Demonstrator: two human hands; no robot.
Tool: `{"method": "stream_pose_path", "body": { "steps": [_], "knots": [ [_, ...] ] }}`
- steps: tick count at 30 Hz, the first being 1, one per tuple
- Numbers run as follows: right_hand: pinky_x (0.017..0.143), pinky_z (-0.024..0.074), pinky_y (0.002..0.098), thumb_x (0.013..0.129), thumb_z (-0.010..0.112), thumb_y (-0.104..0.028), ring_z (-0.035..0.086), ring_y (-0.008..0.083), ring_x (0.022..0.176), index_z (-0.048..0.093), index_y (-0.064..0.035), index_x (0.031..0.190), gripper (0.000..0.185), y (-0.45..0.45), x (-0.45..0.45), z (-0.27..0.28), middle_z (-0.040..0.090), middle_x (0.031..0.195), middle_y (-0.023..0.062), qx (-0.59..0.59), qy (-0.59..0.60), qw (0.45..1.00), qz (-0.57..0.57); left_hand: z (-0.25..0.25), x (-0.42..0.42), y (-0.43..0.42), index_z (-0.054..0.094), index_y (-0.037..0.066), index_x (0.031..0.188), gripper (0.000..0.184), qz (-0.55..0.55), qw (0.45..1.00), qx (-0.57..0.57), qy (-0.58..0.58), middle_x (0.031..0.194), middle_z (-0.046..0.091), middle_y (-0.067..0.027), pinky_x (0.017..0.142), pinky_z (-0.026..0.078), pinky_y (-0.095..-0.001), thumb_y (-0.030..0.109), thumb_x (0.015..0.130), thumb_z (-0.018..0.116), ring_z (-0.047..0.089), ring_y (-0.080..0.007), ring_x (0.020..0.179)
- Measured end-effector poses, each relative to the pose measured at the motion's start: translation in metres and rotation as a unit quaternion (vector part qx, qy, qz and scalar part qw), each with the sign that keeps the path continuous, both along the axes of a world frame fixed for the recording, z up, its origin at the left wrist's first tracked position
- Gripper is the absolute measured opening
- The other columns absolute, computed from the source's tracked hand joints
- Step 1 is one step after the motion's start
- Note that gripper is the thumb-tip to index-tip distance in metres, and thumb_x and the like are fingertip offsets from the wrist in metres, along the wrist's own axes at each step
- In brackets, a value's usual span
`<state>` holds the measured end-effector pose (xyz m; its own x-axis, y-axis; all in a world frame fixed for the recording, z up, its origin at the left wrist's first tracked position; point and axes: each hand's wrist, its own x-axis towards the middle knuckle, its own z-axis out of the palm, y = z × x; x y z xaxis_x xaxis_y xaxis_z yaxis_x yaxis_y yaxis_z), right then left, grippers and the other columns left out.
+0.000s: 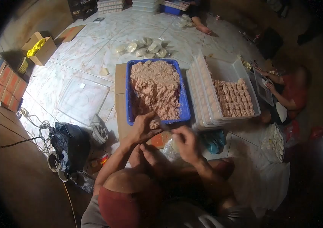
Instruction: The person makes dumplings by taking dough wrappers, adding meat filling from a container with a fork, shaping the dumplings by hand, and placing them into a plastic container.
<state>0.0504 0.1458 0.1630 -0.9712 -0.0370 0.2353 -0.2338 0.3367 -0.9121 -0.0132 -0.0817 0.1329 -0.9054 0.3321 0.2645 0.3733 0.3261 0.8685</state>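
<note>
My left hand (145, 128) is cupped around a small lump of pinkish minced filling (154, 124), just off the near edge of a blue tub (186, 97). Coarse minced filling (155, 76) is heaped in that tub, scooped lower towards me. My right hand (186, 143) is closed, its fingers pinching a thin tool (167, 130) that points at the lump; the tool's exact kind is too small to tell. Right of the tub, a clear plastic container (258, 108) stands on similar stacked ones. Rows of shaped filling portions (234, 98) lie inside it.
Several small bags (146, 47) lie beyond the tub. A clear lid (83, 97) is on the tiles to the left, near a black plastic bag (70, 144) and cables. A co-worker in a red top (297, 87) sits at right. Orange-and-white boxes (7, 85) stand far left.
</note>
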Motion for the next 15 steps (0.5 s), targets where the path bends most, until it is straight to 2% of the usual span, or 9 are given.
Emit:
{"method": "stream_pose_path", "body": {
  "steps": [3, 5, 7, 8, 9, 11, 12, 13, 15],
  "knots": [
    [0.077, 0.0517, 0.034, 0.094, 0.063, -0.007, 0.067, 0.0218, 0.086, 0.064, 0.0013, 0.101, 0.01, -0.005, -0.007, 0.004, 0.068, 0.089, 0.0124, 0.044, -0.009, 0.997, 0.064, -0.008, -0.004, 0.005, 0.063, 0.002, 0.101, 0.038, 0.036, 0.997, -0.064, 0.02, 0.085, 0.066, -0.0184, 0.068, 0.05, -0.0391, 0.021, 0.076, 0.084, 0.064, -0.0352, 0.075],
    [0.076, 0.0517, 0.0336, 0.095, 0.063, -0.01, 0.067, 0.0203, 0.085, 0.064, 0.0011, 0.101, 0.012, -0.003, -0.006, 0.002, 0.068, 0.089, 0.0126, 0.026, -0.068, 0.997, 0.015, 0.003, -0.002, 0.004, 0.062, 0.002, 0.103, 0.038, 0.048, 0.996, -0.053, -0.045, 0.087, 0.067, -0.0187, 0.068, 0.05, -0.0405, 0.019, 0.076, 0.083, 0.064, -0.0351, 0.074],
    [0.073, 0.0512, 0.0329, 0.097, 0.062, -0.013, 0.065, 0.0171, 0.082, 0.064, 0.0007, 0.102, 0.015, -0.006, -0.007, -0.001, 0.068, 0.089, 0.0115, 0.044, 0.009, 0.999, 0.016, 0.014, 0.001, 0.007, 0.064, 0.002, 0.098, 0.036, 0.054, 0.997, -0.026, -0.04, 0.087, 0.067, -0.0163, 0.067, 0.051, -0.0406, 0.021, 0.076, 0.085, 0.064, -0.0326, 0.073],
    [0.072, 0.0509, 0.0327, 0.097, 0.062, -0.014, 0.064, 0.015, 0.082, 0.064, 0.0002, 0.101, 0.015, -0.011, -0.005, 0.001, 0.068, 0.089, 0.0107, 0.022, -0.052, 0.996, 0.069, -0.003, -0.005, 0.003, 0.064, 0.002, 0.096, 0.039, -0.004, 0.996, 0.081, -0.04, 0.088, 0.067, -0.0164, 0.067, 0.051, -0.0405, 0.026, 0.075, 0.088, 0.065, -0.0305, 0.075],
    [0.072, 0.0507, 0.0321, 0.097, 0.062, -0.012, 0.063, 0.0146, 0.081, 0.063, 0.0001, 0.101, 0.013, -0.009, 0.001, 0.008, 0.068, 0.089, 0.0103, 0.039, -0.102, 0.991, 0.071, -0.006, -0.003, -0.003, 0.064, 0.002, 0.096, 0.039, -0.006, 0.996, 0.083, -0.038, 0.088, 0.067, -0.0164, 0.067, 0.051, -0.0405, 0.026, 0.075, 0.088, 0.065, -0.0305, 0.075],
    [0.071, 0.0503, 0.0309, 0.097, 0.062, -0.01, 0.063, 0.0143, 0.081, 0.062, 0.0, 0.102, 0.011, -0.007, 0.009, 0.01, 0.067, 0.089, 0.0103, -0.08, -0.064, 0.995, -0.001, -0.002, -0.001, -0.015, 0.064, 0.001, 0.107, 0.05, -0.021, 0.998, 0.009, -0.057, 0.091, 0.066, -0.0169, 0.072, 0.053, -0.039, 0.027, 0.074, 0.089, 0.066, -0.0301, 0.081],
    [0.071, 0.0494, 0.0295, 0.096, 0.063, -0.008, 0.06, 0.0132, 0.08, 0.061, -0.0003, 0.103, 0.011, -0.005, 0.011, 0.01, 0.065, 0.089, 0.0094, -0.057, -0.089, 0.994, 0.012, -0.001, 0.002, -0.022, 0.063, 0.0, 0.116, 0.057, -0.045, 0.993, -0.044, -0.096, 0.093, 0.067, -0.0174, 0.076, 0.054, -0.0386, 0.029, 0.074, 0.09, 0.067, -0.0308, 0.086],
    [0.072, 0.0498, 0.0291, 0.095, 0.063, -0.007, 0.062, 0.0145, 0.081, 0.062, -0.0007, 0.104, 0.011, -0.007, 0.003, 0.009, 0.066, 0.091, 0.0107, 0.05, 0.008, 0.997, 0.066, -0.002, 0.007, -0.018, 0.063, 0.0, 0.116, 0.057, -0.049, 0.993, -0.045, -0.097, 0.093, 0.067, -0.0174, 0.076, 0.054, -0.0386, 0.029, 0.074, 0.09, 0.067, -0.0308, 0.086],
    [0.076, 0.0522, 0.0341, 0.093, 0.062, -0.004, 0.066, 0.0229, 0.086, 0.063, -0.0008, 0.106, 0.014, -0.001, -0.009, 0.0, 0.067, 0.097, 0.0147, 0.112, -0.08, 0.986, 0.096, -0.002, 0.01, -0.007, 0.062, -0.002, 0.121, 0.063, -0.007, 0.995, 0.027, -0.095, 0.101, 0.067, -0.0184, 0.082, 0.054, -0.038, 0.03, 0.074, 0.09, 0.067, -0.0315, 0.093]
  ]
}}
